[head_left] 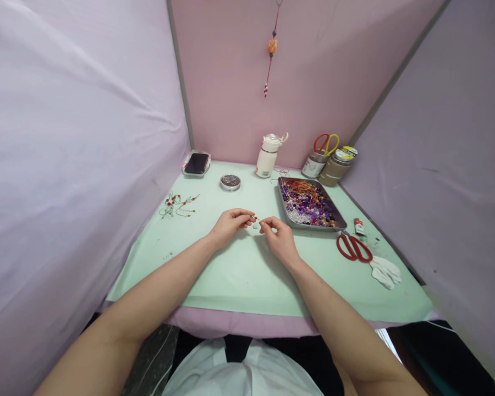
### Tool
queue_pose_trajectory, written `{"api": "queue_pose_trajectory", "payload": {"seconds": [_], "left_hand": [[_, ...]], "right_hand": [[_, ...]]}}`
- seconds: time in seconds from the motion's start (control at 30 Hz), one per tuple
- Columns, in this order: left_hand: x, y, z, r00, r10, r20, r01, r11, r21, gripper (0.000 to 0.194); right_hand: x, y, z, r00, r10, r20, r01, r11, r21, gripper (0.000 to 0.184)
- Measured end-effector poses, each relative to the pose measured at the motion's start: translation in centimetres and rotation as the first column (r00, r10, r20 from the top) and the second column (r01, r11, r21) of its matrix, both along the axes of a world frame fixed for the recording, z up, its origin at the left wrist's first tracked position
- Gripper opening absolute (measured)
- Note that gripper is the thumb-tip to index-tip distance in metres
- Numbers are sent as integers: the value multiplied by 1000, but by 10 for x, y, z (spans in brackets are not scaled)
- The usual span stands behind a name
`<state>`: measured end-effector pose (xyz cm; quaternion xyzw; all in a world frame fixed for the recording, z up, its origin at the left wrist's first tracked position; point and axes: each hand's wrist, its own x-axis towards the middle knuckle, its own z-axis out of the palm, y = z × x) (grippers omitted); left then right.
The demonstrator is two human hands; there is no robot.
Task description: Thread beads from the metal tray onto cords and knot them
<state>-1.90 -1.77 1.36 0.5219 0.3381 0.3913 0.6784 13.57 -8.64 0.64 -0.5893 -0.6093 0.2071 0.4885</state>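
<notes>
My left hand [231,225] and my right hand [279,237] meet close together above the middle of the table, both with fingers pinched. At the left fingertips shows a small red bead [255,218], and a pale, whitish piece [254,226] sits just below it between the hands. Whatever thread runs through them is too fine to make out. My right thumb and index finger are pressed together near the bead; what they hold is too small to name.
A metal tray [313,227] of beads and cords lies right of my hands. Red-handled scissors [355,247], a white glove [385,272] and a small tube [358,226] are further right. Beaded strings [177,204], a round case [230,182], a phone [197,163], a bottle [268,157] and jars [336,166] stand around.
</notes>
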Motion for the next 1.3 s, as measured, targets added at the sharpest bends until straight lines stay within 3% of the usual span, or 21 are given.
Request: {"api": "queue_pose_trajectory", "payload": {"seconds": [0.17,0.47,0.7,1.1,1.3], "left_hand": [[1,-2,2,1000,-4,18,4,999,-34,25],[1,5,-10,997,46,64,-41,997,-68,23],[2,-1,-5,992,70,110,-49,982,-183,13],[-9,18,2,950,280,138,-236,933,-270,11],[-16,25,1,936,326,132,-284,922,-263,12]], "right_hand": [[1,1,-1,1000,-5,6,5,1000,-4,24],[0,0,-2,998,36,57,-34,999,-27,21],[-1,2,-6,992,70,102,-66,997,-48,22],[10,1,-4,960,-52,274,58,998,-13,20],[19,1,-7,931,-88,354,84,996,26,20]]}}
